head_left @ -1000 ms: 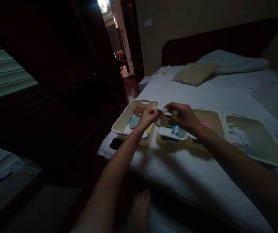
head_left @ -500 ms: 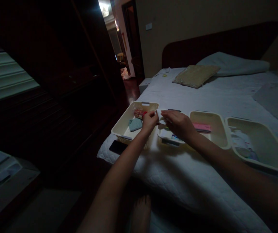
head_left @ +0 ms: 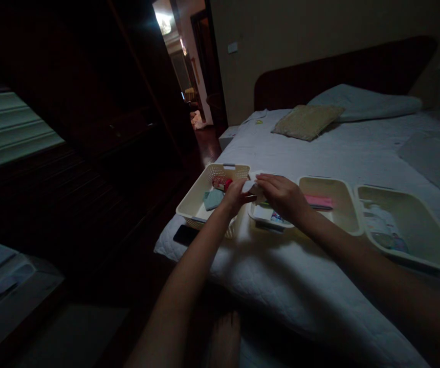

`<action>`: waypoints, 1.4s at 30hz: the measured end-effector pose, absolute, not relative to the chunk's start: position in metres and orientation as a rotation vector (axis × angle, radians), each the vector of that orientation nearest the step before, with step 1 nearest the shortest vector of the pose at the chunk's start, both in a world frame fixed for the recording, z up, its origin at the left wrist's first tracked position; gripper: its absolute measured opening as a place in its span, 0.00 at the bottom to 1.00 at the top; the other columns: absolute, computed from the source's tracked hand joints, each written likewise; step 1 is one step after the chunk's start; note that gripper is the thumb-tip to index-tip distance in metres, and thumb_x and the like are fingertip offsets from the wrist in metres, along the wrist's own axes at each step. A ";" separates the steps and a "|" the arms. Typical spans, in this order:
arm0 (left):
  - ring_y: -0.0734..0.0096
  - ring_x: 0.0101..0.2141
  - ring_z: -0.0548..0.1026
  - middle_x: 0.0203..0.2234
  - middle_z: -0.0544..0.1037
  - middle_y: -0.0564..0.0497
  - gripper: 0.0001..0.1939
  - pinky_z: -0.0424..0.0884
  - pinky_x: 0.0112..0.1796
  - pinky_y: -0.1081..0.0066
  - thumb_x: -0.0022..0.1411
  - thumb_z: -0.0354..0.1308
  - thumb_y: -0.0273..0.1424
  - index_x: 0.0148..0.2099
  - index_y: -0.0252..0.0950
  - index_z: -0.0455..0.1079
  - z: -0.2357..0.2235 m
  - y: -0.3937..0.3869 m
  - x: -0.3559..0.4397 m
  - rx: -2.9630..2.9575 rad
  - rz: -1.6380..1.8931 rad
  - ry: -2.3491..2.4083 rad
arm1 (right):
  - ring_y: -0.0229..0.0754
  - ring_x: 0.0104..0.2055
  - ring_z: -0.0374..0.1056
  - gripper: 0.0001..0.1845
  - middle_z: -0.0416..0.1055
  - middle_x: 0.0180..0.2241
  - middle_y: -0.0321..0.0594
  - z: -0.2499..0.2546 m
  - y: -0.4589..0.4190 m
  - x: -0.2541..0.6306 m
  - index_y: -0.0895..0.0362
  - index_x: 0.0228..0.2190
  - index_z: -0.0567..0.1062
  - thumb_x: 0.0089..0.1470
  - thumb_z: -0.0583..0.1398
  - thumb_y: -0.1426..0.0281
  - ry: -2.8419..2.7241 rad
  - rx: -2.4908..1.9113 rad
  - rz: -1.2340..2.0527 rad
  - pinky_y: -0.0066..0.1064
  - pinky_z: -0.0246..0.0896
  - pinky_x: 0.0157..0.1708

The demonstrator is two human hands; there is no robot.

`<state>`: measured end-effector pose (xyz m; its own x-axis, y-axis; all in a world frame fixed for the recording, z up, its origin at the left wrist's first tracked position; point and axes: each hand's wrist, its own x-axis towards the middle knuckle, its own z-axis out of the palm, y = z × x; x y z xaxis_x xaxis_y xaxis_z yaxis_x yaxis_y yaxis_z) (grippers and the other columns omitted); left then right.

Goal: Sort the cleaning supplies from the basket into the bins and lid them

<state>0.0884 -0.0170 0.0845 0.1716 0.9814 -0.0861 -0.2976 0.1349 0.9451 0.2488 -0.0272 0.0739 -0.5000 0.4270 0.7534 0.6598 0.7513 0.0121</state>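
Between my two hands is a thin white piece (head_left: 249, 186), like folded paper or tissue; its exact kind is hard to make out in the dim light. My left hand (head_left: 236, 195) pinches its left side, and my right hand (head_left: 283, 193) grips the other side with bent fingers. Both are above the gap between a perforated cream basket (head_left: 189, 198) and a smaller cream basket (head_left: 269, 223). Inside the perforated one lie a red container (head_left: 222, 183) and a pale green cloth (head_left: 214, 199). The smaller one, partly hidden by my right hand, holds white and printed items.
Further right stand a cream basket (head_left: 352, 207) with a pink item (head_left: 319, 202) and another basket (head_left: 431, 230) with white bottles (head_left: 383, 225). A black phone (head_left: 185, 234) lies at the bed's corner. A beige cushion (head_left: 307, 121) rests farther back on the bed (head_left: 258, 148).
My left hand has turned slightly and its fingers sit more around the white piece, which has shifted and looks folded differently. My right hand stays nearly in place. The baskets have not moved.
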 end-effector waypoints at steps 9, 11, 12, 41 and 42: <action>0.79 0.28 0.71 0.29 0.74 0.53 0.16 0.68 0.33 0.76 0.45 0.67 0.34 0.36 0.34 0.69 0.085 -0.021 0.085 1.001 1.184 0.838 | 0.54 0.60 0.60 0.20 0.69 0.53 0.59 0.064 -0.033 0.244 0.68 0.45 0.75 0.50 0.54 0.79 -2.377 -0.802 -0.512 0.46 0.57 0.57; 0.79 0.29 0.71 0.29 0.74 0.54 0.15 0.67 0.34 0.76 0.45 0.67 0.32 0.36 0.34 0.69 0.085 -0.022 0.085 1.020 1.204 0.844 | 0.56 0.62 0.57 0.21 0.63 0.58 0.62 0.059 -0.037 0.240 0.69 0.47 0.74 0.51 0.55 0.78 -2.402 -0.865 -0.576 0.47 0.54 0.58; 0.79 0.29 0.71 0.29 0.74 0.54 0.15 0.67 0.34 0.75 0.45 0.66 0.31 0.35 0.34 0.69 0.085 -0.022 0.085 1.024 1.214 0.850 | 0.57 0.62 0.55 0.22 0.60 0.60 0.62 0.057 -0.038 0.239 0.69 0.49 0.73 0.51 0.55 0.77 -2.406 -0.894 -0.596 0.48 0.53 0.58; 0.75 0.35 0.70 0.33 0.72 0.53 0.17 0.66 0.38 0.73 0.51 0.65 0.38 0.39 0.34 0.68 0.077 -0.022 0.089 1.383 1.045 0.930 | 0.44 0.36 0.69 0.13 0.75 0.35 0.44 0.088 -0.014 0.264 0.59 0.35 0.75 0.46 0.63 0.66 -1.770 -1.209 0.646 0.35 0.64 0.36; 0.74 0.35 0.70 0.33 0.72 0.53 0.19 0.66 0.39 0.72 0.49 0.66 0.39 0.39 0.34 0.68 0.076 -0.023 0.090 1.372 1.015 0.928 | 0.44 0.35 0.69 0.12 0.75 0.34 0.44 0.088 -0.014 0.265 0.59 0.34 0.75 0.45 0.63 0.66 -1.751 -1.202 0.663 0.35 0.65 0.35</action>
<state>0.0895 -0.0231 0.0764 0.3163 0.9469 0.0582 -0.0267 -0.0525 0.9983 0.2652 -0.0138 0.0883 -0.1390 0.9204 0.3654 0.4476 0.3875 -0.8059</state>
